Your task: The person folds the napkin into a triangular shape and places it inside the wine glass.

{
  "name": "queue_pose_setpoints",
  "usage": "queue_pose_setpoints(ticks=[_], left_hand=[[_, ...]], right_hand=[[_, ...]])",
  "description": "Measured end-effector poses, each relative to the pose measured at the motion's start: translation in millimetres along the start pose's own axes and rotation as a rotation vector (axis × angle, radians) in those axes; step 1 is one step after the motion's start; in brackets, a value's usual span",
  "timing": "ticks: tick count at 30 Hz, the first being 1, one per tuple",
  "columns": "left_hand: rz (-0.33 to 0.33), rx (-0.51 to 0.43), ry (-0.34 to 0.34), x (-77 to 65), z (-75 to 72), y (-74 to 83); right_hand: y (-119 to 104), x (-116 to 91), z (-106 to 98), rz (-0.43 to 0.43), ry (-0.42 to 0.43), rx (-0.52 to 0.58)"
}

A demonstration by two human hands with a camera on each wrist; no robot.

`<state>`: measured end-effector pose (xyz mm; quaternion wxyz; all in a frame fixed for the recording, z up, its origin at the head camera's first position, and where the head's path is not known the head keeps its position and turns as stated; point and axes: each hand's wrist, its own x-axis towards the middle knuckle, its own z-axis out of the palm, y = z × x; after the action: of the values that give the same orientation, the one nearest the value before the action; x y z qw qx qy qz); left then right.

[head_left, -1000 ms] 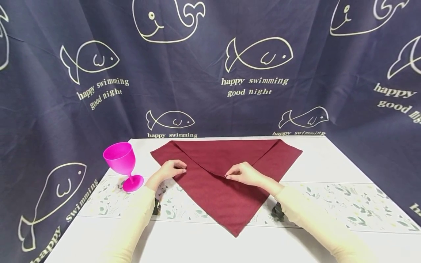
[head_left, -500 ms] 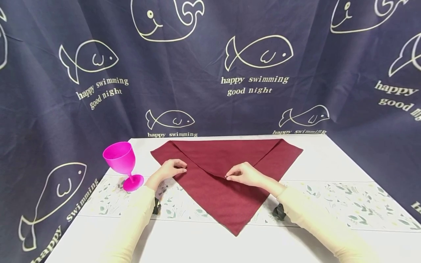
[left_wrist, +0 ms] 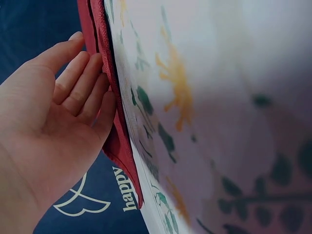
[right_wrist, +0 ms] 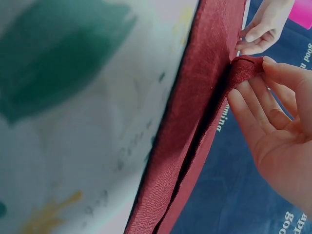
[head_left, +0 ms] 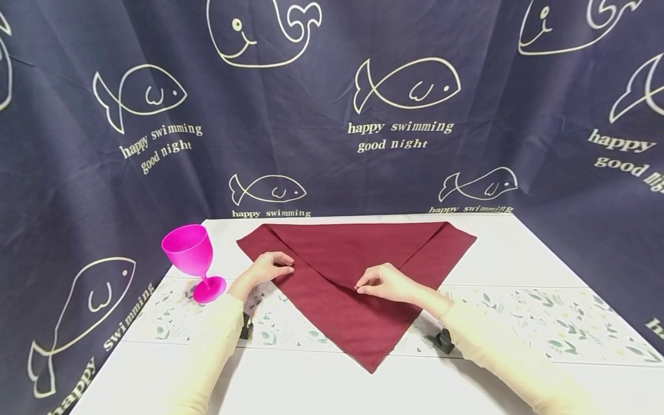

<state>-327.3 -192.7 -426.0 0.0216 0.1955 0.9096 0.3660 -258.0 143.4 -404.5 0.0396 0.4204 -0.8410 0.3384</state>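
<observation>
A dark red cloth napkin lies on the table with its far part folded toward me and one corner pointing at the near side. My right hand pinches the tip of the folded flap between thumb and fingers; in the right wrist view the pinched cloth is raised a little off the layer under it. On the napkin's left edge rests my left hand. Its fingers are loosely bent and touch the cloth without gripping it.
A bright pink goblet stands upright to the left of my left hand. The white table carries a leaf-patterned strip across it. A dark blue curtain with fish drawings hangs behind and on both sides.
My right hand has drawn the flap's tip slightly toward me, and the fold has slid nearer with it. The left hand stays in place.
</observation>
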Motion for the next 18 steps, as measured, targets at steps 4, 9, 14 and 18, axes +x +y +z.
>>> queue_pose_setpoints(ticks=[4,9,14,18], left_hand=[[-0.005,0.005,-0.002,0.0,0.2,-1.9],[-0.011,-0.001,-0.002,0.8,0.6,-2.4],[-0.003,-0.008,0.008,1.3,1.1,-1.9],[0.000,-0.005,0.009,1.0,1.2,-2.7]], right_hand=[[-1.1,-1.3,0.9,-0.011,-0.008,-0.005],[-1.6,-2.7,2.5,-0.022,-0.012,-0.019],[-2.4,-4.4,3.5,-0.008,-0.026,-0.017],[-4.7,-5.4,3.7,-0.007,-0.041,-0.008]])
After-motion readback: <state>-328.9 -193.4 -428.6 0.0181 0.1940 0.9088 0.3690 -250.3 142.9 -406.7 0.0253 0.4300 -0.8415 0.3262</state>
